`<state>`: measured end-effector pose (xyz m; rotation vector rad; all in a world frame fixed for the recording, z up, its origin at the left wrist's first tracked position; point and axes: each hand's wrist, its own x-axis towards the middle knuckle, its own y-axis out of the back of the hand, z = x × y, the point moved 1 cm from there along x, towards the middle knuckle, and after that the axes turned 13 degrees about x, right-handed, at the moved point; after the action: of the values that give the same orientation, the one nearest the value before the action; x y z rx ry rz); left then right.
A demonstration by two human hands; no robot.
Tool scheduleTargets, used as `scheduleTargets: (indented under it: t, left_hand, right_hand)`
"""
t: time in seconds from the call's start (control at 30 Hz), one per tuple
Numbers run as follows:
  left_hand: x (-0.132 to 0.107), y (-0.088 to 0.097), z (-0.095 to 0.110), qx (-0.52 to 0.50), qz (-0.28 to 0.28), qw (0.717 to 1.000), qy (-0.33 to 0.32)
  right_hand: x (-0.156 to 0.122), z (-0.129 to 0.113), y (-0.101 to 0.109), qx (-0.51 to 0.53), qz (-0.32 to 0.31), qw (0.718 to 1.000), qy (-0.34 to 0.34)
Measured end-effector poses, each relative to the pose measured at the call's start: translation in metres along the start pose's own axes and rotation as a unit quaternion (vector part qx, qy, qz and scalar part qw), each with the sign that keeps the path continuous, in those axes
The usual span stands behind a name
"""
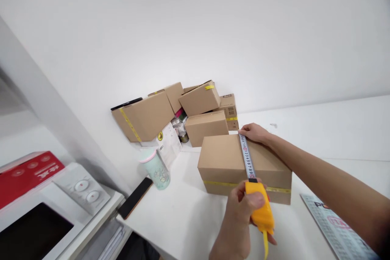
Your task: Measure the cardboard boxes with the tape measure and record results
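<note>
While my left hand (pixel 243 207) wraps around the yellow tape measure case (pixel 260 207), fingers curled tight on it at the near edge of the cardboard box (pixel 225 158), my right hand (pixel 254 133) pinches the end of the tape blade (pixel 247 158) down at the box's far edge. I have the blade stretched flat across the top of the box, which sits on the white table (pixel 189 215) with a strip of yellow tape round its front. Behind it a pile of smaller cartons (pixel 183 109) leans against the wall. A pale green cup (pixel 155 167) stands to the left of the box, with a black phone (pixel 135 198) lying near it at the table's edge.
</note>
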<state>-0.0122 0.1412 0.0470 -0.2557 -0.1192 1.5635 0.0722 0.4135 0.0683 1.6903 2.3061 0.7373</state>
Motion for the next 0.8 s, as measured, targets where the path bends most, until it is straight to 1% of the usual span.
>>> scheduleTargets:
  t: [0.17,0.3,0.4,0.47,0.5,0.57,0.6,0.67,0.73,0.8]
  left_hand:
    - [-0.001,0.011,-0.002,-0.006,0.002,1.0,-0.002]
    - [0.001,0.011,-0.006,-0.013,0.012,1.0,0.005]
    - [0.003,0.01,-0.009,-0.012,0.014,1.0,0.001]
    - [0.001,0.014,-0.011,-0.007,0.011,1.0,-0.011]
    - [-0.002,0.019,-0.012,0.0,0.015,1.0,-0.025]
    - [-0.011,0.034,-0.013,0.036,0.037,0.996,-0.075]
    - [-0.016,0.045,-0.013,0.065,0.061,0.99,-0.107]
    - [-0.025,0.07,-0.013,0.135,0.127,0.968,-0.169]
    - [-0.029,0.096,-0.013,0.181,0.201,0.94,-0.209]
    - [-0.026,0.117,-0.016,0.17,0.251,0.928,-0.214]
  right_hand:
    - [0.002,0.007,-0.002,-0.007,0.011,1.0,0.013]
    - [0.002,0.009,-0.002,0.002,0.019,1.0,0.017]
    - [-0.001,0.004,-0.003,0.025,0.03,0.999,0.024]
    - [-0.007,0.0,-0.001,0.055,0.05,0.997,0.037]
    - [-0.011,-0.002,0.002,0.072,0.07,0.994,0.046]
    - [-0.025,-0.002,0.011,0.102,0.125,0.985,0.057]
    - [-0.034,0.0,0.017,0.116,0.155,0.979,0.058]
    - [-0.056,0.011,0.03,0.146,0.202,0.967,0.045]
    - [-0.084,0.027,0.04,0.183,0.218,0.959,0.012]
    - [-0.114,0.045,0.046,0.197,0.194,0.96,-0.032]
